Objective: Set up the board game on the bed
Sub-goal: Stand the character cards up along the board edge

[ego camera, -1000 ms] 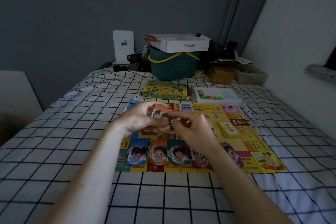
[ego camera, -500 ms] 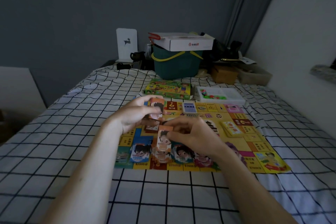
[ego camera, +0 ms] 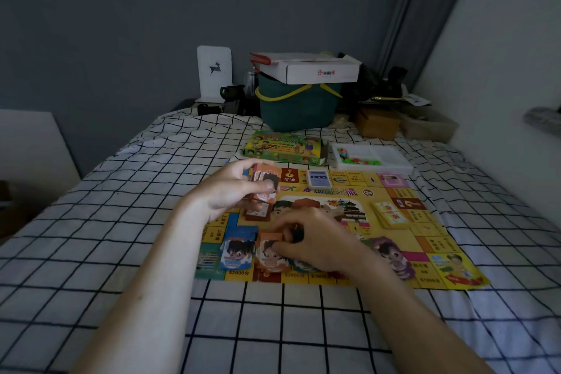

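1. The game board (ego camera: 394, 255) lies flat on the checked bed (ego camera: 121, 222), its near edge toward the person. It looks like thin printed sheet, so I judge it light and bendy, liable to ruck up on the soft bedding if pushed.
2. The left hand (ego camera: 230, 191) is curled round a small stack of picture cards (ego camera: 265, 184), held upright above the far left part of the board, thumb on the near face and fingers behind.
3. The right hand (ego camera: 309, 243) is low over the board's near edge, fingertips pinching an orange card (ego camera: 270, 249) that it appears to be laying down beside a blue card (ego camera: 236, 249) already in the row.
4. More cards sit on the board: a blue-backed deck (ego camera: 318, 179) at the far edge and a yellow deck (ego camera: 390, 214) to the right.
5. The cards look thin, stiff enough to hold shape, and slick, so they should slide apart easily. They are best taken by the edges between thumb and fingertip, one at a time off the top of the stack.
6. Beyond the board lie the game box (ego camera: 283, 147) and a white tray (ego camera: 391, 158) with small coloured pieces (ego camera: 355, 158). These are tiny and could roll or get lost in the bedding; lifting the tray by its rim seems safest.
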